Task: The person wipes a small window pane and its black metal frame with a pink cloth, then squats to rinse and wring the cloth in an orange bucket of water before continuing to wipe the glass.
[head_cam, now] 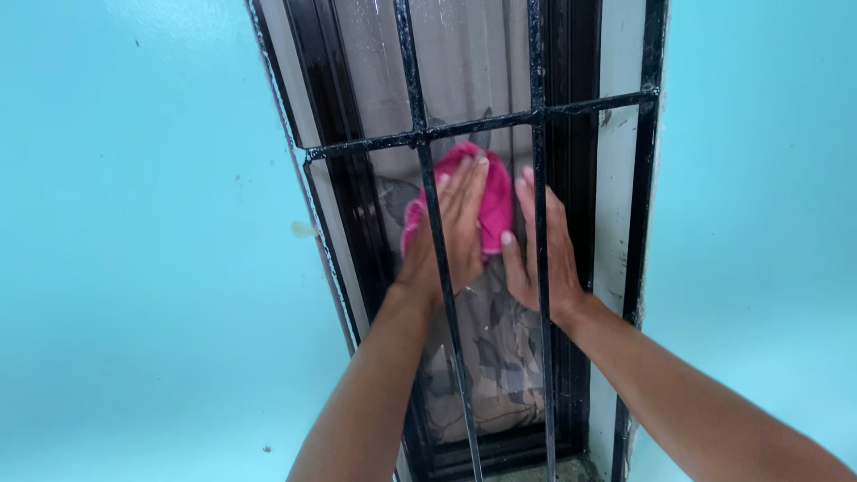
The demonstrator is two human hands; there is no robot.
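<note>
I am pressing a crumpled pink cloth [486, 201] against the glass window pane [464, 71] with my left hand [451, 232], fingers flat; my right hand [540, 245], fingers spread, is bracing at four o'clock of it. Reaching between the black iron bars [538, 178], I am risking scraped wrists or the cloth slipping down.

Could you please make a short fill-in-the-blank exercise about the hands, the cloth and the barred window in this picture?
1. The left hand presses a crumpled ____ cloth against the glass window pane.
2. The right hand lies flat beside the cloth, with its fingers pointing ____.
3. Both arms reach between the black metal ____ of the window grille.
4. The painted wall on both sides of the window is ____.

Missing words: pink; upward; bars; turquoise
</note>
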